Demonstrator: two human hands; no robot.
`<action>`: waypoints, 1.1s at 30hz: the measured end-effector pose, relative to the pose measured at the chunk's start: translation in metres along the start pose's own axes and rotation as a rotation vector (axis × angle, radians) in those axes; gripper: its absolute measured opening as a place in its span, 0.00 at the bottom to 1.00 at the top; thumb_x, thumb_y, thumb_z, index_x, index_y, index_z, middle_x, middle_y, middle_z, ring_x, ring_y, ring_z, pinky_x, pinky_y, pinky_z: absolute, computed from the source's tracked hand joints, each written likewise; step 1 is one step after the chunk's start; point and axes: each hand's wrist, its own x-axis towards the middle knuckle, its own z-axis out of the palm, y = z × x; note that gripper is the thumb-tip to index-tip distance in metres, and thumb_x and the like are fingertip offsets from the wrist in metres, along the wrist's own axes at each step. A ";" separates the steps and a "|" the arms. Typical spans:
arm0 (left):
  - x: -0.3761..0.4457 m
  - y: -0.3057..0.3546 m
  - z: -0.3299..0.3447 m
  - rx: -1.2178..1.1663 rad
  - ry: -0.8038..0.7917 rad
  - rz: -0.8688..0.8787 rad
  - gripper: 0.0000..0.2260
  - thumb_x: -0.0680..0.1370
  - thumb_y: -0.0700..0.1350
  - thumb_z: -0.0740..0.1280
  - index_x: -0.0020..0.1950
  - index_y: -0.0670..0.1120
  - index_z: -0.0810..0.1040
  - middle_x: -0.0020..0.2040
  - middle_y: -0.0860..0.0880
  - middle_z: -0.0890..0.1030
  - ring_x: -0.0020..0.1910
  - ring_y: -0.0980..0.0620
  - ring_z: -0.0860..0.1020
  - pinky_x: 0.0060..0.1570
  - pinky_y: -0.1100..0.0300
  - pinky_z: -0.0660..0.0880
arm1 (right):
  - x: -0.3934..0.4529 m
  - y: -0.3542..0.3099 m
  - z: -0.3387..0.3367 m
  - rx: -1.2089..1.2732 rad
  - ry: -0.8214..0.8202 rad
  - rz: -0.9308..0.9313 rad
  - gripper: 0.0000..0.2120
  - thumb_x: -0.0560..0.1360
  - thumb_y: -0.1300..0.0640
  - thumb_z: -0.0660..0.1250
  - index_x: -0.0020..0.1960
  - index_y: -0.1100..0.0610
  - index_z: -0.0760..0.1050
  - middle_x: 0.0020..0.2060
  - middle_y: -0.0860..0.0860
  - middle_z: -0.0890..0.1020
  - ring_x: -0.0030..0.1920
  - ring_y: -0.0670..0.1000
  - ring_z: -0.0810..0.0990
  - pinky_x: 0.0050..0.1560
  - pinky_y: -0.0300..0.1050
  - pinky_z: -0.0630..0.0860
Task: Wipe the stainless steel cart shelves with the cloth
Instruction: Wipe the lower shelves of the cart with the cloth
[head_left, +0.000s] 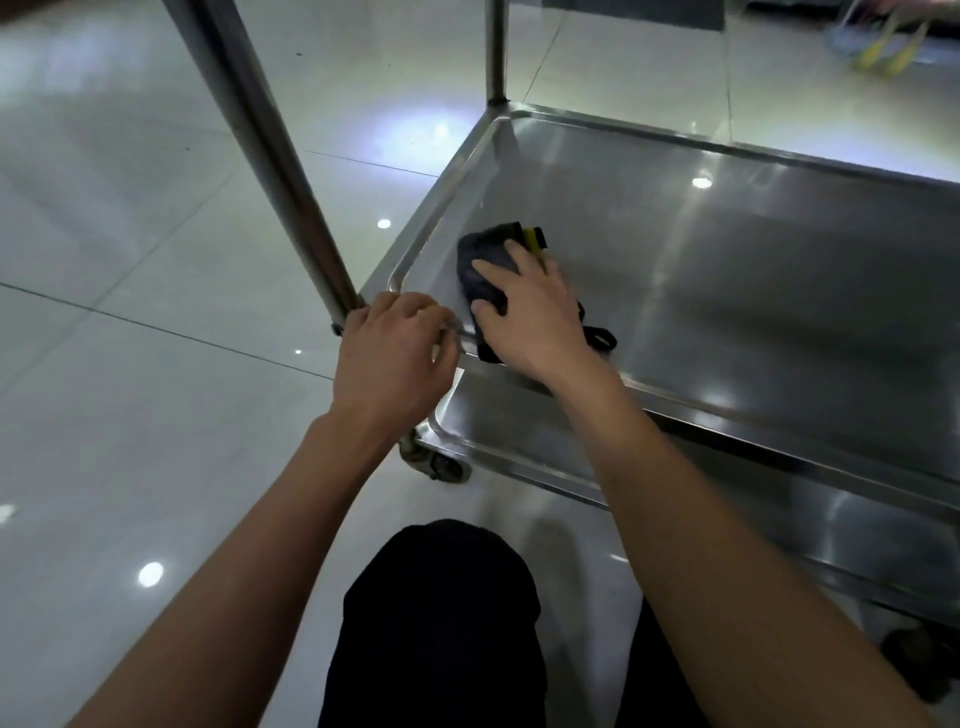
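Cart shelf (727, 291): we see a stainless steel shelf with a raised rim, its near-left corner just ahead of us, and a second shelf (545, 441) below it.
Cloth (485, 270): dark, bunched, with a yellow strip at its far edge and a black loop trailing toward the shelf's near edge; it lies on the upper shelf close to the near-left corner, just inside the rim.
Right hand (535, 317): we have it flat on the cloth, fingers (493, 273) stretched out and spread, pressing the cloth onto the shelf rather than curling round it.
Left hand (395, 358): it sits at the near-left corner where the upright post (270, 156) meets the rim; the fingers (431, 317) curl over that corner, gripping what looks like the rim itself, though the knuckles hide the exact contact.
Caster (441, 467): a wheel shows under the lower shelf's near-left corner, on the glossy tiled floor (130, 312).
Knee (441, 597): clad in dark fabric, it is low in view, beside the cart's near edge.
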 end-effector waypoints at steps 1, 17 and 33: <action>-0.002 0.000 0.001 -0.006 0.004 -0.003 0.12 0.79 0.49 0.62 0.54 0.50 0.84 0.54 0.52 0.83 0.56 0.45 0.78 0.53 0.48 0.73 | 0.000 0.000 0.000 -0.008 0.000 0.006 0.24 0.80 0.46 0.60 0.76 0.43 0.64 0.80 0.50 0.55 0.79 0.60 0.50 0.77 0.61 0.52; -0.023 -0.010 0.014 -0.100 0.260 0.127 0.08 0.78 0.47 0.68 0.53 0.47 0.84 0.49 0.50 0.82 0.52 0.46 0.76 0.43 0.49 0.74 | -0.019 -0.004 0.000 -0.087 0.109 -0.151 0.22 0.76 0.52 0.63 0.70 0.44 0.71 0.68 0.47 0.73 0.63 0.57 0.73 0.64 0.57 0.69; -0.094 -0.035 0.035 -0.076 -0.067 0.056 0.10 0.78 0.45 0.70 0.58 0.45 0.82 0.55 0.45 0.83 0.56 0.42 0.78 0.51 0.46 0.77 | -0.178 0.000 0.041 0.117 0.242 -0.139 0.21 0.79 0.57 0.65 0.71 0.50 0.72 0.72 0.49 0.69 0.68 0.52 0.68 0.68 0.50 0.67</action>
